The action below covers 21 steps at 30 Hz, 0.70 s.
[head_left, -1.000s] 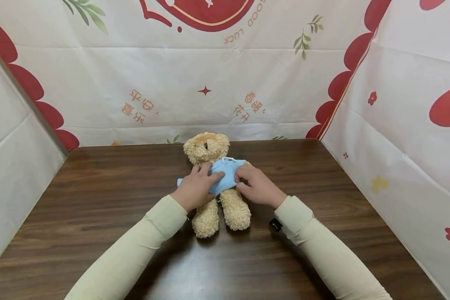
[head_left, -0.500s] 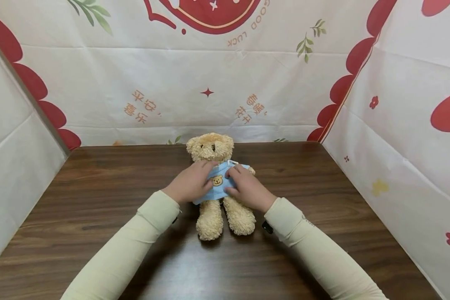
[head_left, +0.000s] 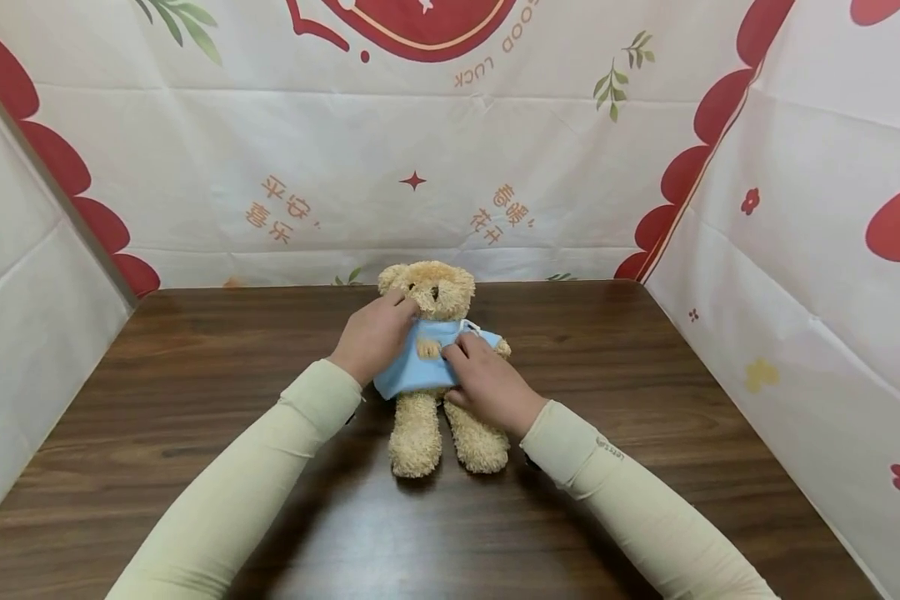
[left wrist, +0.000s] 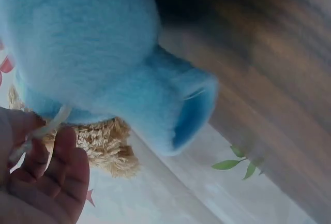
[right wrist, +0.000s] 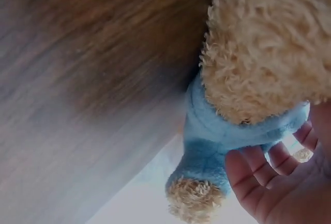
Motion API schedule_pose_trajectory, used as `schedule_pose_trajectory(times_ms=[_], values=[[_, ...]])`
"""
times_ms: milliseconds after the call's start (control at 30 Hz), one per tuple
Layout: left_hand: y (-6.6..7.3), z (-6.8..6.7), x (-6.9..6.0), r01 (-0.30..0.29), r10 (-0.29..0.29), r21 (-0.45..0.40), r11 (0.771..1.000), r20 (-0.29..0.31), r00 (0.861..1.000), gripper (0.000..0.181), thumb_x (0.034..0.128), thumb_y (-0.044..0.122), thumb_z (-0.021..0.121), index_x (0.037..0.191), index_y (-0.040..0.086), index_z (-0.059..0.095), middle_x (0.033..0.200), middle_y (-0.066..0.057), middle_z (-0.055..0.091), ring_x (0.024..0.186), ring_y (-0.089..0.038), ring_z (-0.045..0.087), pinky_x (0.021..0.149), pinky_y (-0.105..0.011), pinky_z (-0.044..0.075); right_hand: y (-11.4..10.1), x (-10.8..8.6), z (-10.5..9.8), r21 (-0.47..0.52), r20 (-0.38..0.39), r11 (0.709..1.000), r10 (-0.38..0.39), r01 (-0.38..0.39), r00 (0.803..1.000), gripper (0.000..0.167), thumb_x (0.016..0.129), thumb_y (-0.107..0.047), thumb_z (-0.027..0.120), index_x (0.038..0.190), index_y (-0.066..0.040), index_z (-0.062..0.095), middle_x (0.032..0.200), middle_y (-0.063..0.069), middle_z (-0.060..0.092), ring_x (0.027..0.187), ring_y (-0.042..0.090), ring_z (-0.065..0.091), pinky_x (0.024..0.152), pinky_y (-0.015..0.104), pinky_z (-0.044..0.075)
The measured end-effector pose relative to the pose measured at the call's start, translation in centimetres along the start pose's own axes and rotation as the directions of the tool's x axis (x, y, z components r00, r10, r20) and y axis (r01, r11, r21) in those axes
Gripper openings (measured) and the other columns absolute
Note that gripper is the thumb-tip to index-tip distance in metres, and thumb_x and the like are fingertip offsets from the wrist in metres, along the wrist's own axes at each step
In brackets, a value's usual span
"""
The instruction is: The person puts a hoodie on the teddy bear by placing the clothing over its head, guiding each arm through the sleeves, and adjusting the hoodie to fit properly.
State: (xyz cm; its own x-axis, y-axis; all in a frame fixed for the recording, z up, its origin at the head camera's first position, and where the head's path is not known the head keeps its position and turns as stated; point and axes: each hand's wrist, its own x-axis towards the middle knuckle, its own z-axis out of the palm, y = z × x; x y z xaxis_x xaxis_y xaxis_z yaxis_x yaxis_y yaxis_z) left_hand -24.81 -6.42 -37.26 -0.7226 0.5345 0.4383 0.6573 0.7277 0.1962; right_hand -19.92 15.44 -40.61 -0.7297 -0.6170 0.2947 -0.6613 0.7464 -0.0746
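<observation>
A tan plush teddy bear [head_left: 416, 437] lies on its back on the table, head toward the back wall. It wears a light blue sweater [head_left: 412, 375] with a bear-face patch [head_left: 428, 348]. My left hand [head_left: 375, 333] is at the neckline, pinching a white drawstring [left wrist: 54, 122] between thumb and fingers. In the left wrist view, the near sleeve [left wrist: 194, 113] has a hollow opening and no paw shows in it. My right hand [head_left: 487, 379] rests on the sweater's other side, fingers loosely bent against the cloth. A furry paw [right wrist: 194, 199] sticks out of the sleeve on that side.
The dark wood-grain table [head_left: 210, 367] spreads around the bear. A white printed cloth [head_left: 390, 133] hangs behind the back edge, and more cloth [head_left: 810, 292] walls the right side.
My left hand has moved from the sweater's front up to its neckline and now pinches the drawstring. My right hand has relaxed its curled fingers onto the front. The bear has shifted slightly right.
</observation>
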Motion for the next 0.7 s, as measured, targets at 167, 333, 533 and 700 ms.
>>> schedule_pose_trajectory(times_ms=[167,333,533,700], values=[[-0.9,-0.3,-1.0,0.046,-0.045,-0.08,0.996,0.017,0.999,0.017,0.0994,0.019,0.061,0.112,0.008,0.063,0.103,-0.008,0.057,0.085,-0.022,0.057,0.074,-0.04,0.049,0.4,0.0,-0.3,-0.015,-0.01,1.0,0.02,-0.02,1.0,0.05,0.081,-0.032,0.084,0.115,-0.01,0.055,0.105,0.006,0.045,0.088,0.019,0.044,0.073,0.035,0.043],[-2.3,-1.2,-3.1,0.091,-0.087,-0.121,0.988,0.04,0.995,0.018,0.0941,0.018,0.064,0.107,0.005,0.066,0.104,-0.011,0.055,0.087,-0.025,0.054,0.076,-0.042,0.048,0.7,0.1,-0.1,-0.079,-0.054,0.997,0.002,-0.006,0.999,0.07,0.076,-0.032,0.087,0.131,-0.01,0.05,0.125,0.017,0.043,0.113,0.033,0.045,0.09,0.047,0.045],[-2.8,-1.1,-5.0,-0.009,0.039,-0.152,0.988,0.201,0.979,0.032,0.0854,0.029,0.077,0.108,0.009,0.066,0.11,-0.008,0.053,0.093,-0.023,0.051,0.079,-0.038,0.047,0.4,0.3,0.3,-0.087,0.018,0.996,-0.018,0.019,1.0,0.077,0.084,-0.028,0.082,0.149,-0.016,0.042,0.141,0.022,0.034,0.128,0.038,0.039,0.098,0.047,0.046],[-1.8,-0.1,-5.7,-0.114,0.119,-0.043,0.993,0.141,0.983,0.041,0.076,0.04,0.086,0.095,0.013,0.062,0.109,-0.008,0.052,0.09,-0.023,0.049,0.072,-0.036,0.046,0.3,0.4,0.4,-0.09,0.03,0.996,-0.015,0.018,0.999,0.072,0.084,-0.027,0.081,0.145,-0.014,0.046,0.141,0.022,0.035,0.13,0.038,0.036,0.1,0.045,0.046]])
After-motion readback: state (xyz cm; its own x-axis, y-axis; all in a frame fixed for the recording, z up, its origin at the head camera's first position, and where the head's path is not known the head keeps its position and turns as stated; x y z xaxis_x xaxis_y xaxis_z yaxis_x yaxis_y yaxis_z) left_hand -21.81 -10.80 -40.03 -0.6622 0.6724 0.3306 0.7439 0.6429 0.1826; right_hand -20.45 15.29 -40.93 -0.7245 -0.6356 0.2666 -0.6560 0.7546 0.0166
